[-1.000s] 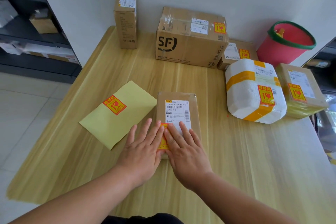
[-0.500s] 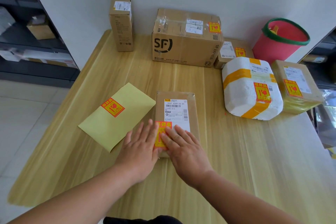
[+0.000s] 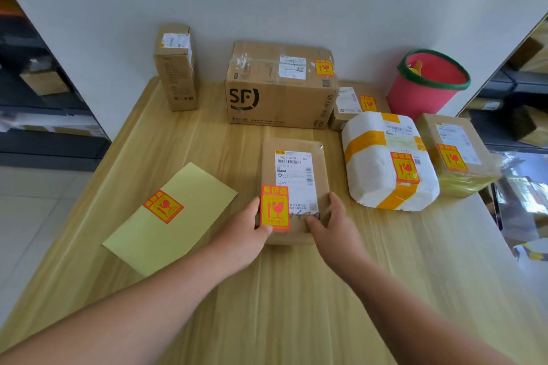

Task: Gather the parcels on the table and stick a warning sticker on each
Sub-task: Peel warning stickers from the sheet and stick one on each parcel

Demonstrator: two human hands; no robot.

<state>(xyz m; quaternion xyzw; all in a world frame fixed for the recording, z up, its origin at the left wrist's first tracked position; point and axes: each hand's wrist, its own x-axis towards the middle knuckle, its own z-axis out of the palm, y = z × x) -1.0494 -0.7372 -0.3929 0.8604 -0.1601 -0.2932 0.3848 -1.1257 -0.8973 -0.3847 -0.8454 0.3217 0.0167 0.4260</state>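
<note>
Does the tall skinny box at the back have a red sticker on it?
No, the tall box shows only a white label on its top and brown cardboard on the sides in view.

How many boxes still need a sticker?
Done: SF box, small box, foam box, right box, envelope and flat parcel all show stickers. In hand: left hand and right hand hold the flat parcel. Left: only the tall box shows no warning sticker.
</note>
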